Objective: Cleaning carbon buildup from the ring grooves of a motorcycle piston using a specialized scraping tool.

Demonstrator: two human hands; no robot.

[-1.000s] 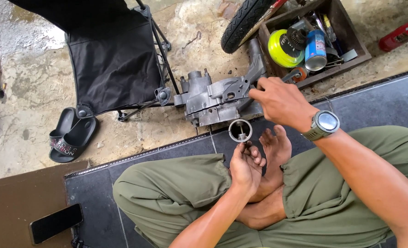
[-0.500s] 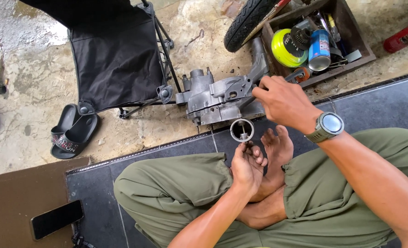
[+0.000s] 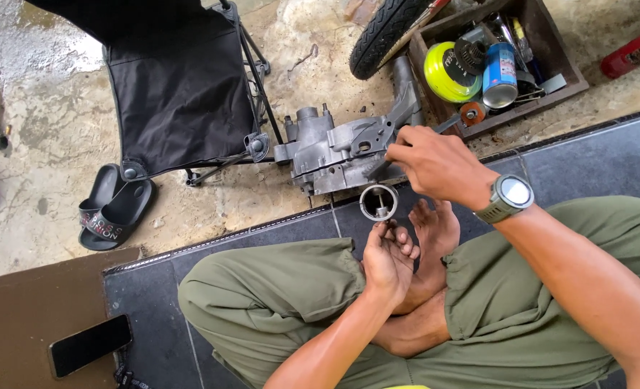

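Observation:
I sit cross-legged in olive trousers on a dark mat. My left hand (image 3: 386, 261) holds a short metal ring-shaped sleeve (image 3: 378, 202) upright by its lower edge, just in front of my bare feet. My right hand (image 3: 435, 164), with a round watch on the wrist, grips a thin dark tool whose tip touches a grey metal engine casing (image 3: 334, 149) lying on the concrete floor beyond the mat's edge.
A folding black camp chair (image 3: 179, 86) stands left of the casing, with a black sandal (image 3: 111, 205) beside it. A wooden box (image 3: 543, 43) of tools, tape rolls and cans sits at top right beside a tyre (image 3: 385, 32). A phone (image 3: 89, 344) lies at bottom left.
The view has shifted slightly. My right hand has stayed at the casing and my left hand has kept the ring in the same place.

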